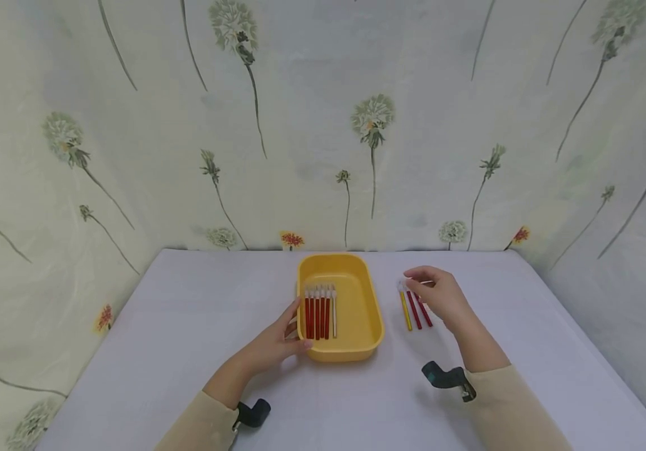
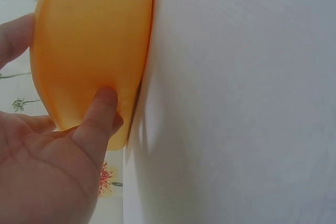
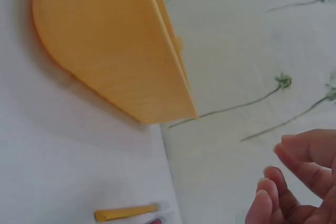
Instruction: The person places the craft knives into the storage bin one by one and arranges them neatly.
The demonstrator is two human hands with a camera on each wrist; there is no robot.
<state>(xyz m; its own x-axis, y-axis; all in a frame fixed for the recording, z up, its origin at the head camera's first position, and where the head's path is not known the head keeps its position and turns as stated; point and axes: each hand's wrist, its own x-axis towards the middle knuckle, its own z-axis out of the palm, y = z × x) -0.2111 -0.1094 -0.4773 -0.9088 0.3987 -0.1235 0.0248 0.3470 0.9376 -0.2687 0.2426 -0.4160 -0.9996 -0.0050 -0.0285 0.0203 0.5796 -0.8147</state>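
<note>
A yellow plastic tray [image 1: 359,313] stands on the table. My left hand [image 1: 272,344] holds its left side, thumb at the rim and fingers against the outer wall [image 2: 89,51]. Several slim pen-like sticks [image 1: 317,316], mostly red with pale pointed ends, lie side by side in the tray's left half; the rightmost is whitish. To the right of the tray lie a yellow stick [image 1: 405,311] and two red ones [image 1: 415,310]. Over their far ends hovers my right hand [image 1: 438,294], fingers loosely bent. The right wrist view shows a gap between thumb and fingers, with nothing visible there.
White cloth [image 1: 216,300] covers the table. Behind it and at both sides hangs a pale curtain [image 1: 300,125] with dandelion prints. A black camera mount [image 1: 449,377] sits on the right wrist and another [image 1: 252,413] on the left.
</note>
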